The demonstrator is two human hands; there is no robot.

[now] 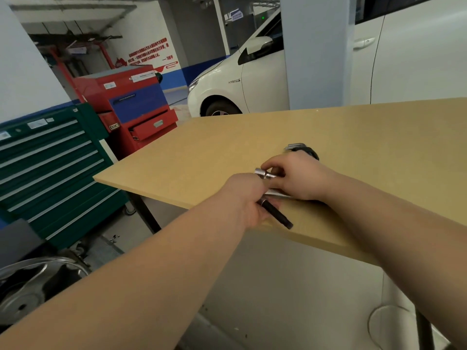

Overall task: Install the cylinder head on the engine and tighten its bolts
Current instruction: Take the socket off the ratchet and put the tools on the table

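Note:
My left hand (246,198) grips a ratchet wrench (276,214) by its black handle, just above the near edge of the wooden table (227,145). The handle's end points toward me and to the right. My right hand (298,180) pinches a silver socket (264,173) at the head of the wrench. A bright metal shaft (278,194) shows between the two hands. No engine or cylinder head is in view.
A set of hex keys in a black holder (302,149) lies on the table behind my right hand. A green tool cabinet (50,168) and a red one (134,104) stand at left. A white car (227,79) and a grey pillar (316,51) are beyond the table.

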